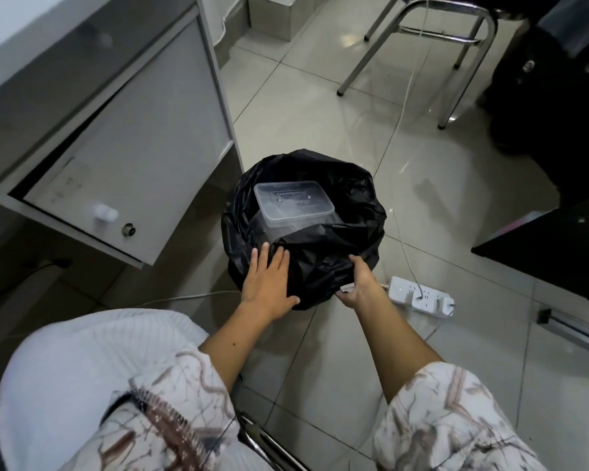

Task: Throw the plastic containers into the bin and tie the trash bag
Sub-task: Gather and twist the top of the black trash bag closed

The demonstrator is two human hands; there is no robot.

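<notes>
A round bin lined with a black trash bag [323, 253] stands on the tiled floor in the middle of the head view. Inside it lie clear plastic containers [293, 203], the top one lid-up with another partly under it. My left hand [266, 280] lies flat on the near side of the bag with fingers spread. My right hand [361, 283] grips the bag's edge on the near right side of the bin, fingers curled under the plastic.
A grey cabinet [130, 137] with an ajar door stands left of the bin. A white power strip [419, 295] with cables lies right of it. A metal chair [439, 45] is behind, dark furniture [558, 96] at right. My lap fills the bottom.
</notes>
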